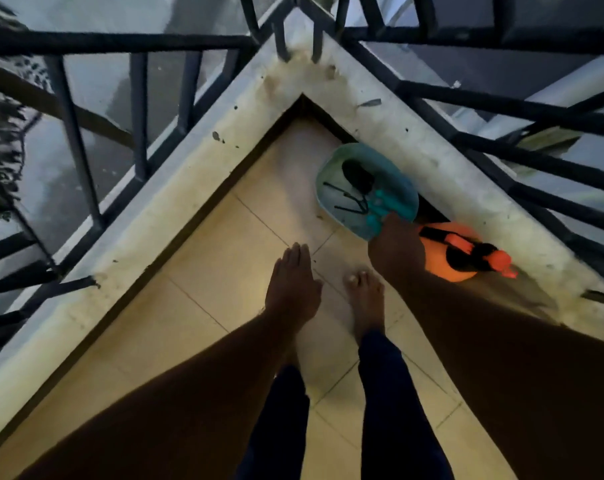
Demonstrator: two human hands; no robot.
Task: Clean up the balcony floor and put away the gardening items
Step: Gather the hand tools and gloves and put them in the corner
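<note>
Two hands: the left hand (293,282) hangs flat-fingered, the right hand (395,247) reaches the teal basin (331,168), grip unclear.

The right hand (395,247) covers the near rim of the green basin (331,168); its fingers are hidden, so its grip cannot be told. Motion blur smears the teal-handled tools (376,206) inside

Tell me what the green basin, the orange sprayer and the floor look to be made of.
Green basin: likely plastic, with a thin moulded rim and a dull, even colour. Orange sprayer: probably plastic too, with a smooth, bright, rounded body and black pump parts. Floor: looks like glazed ceramic tile, with pale square slabs, thin grout lines and a soft sheen. The dim light leaves all three uncertain.
</note>
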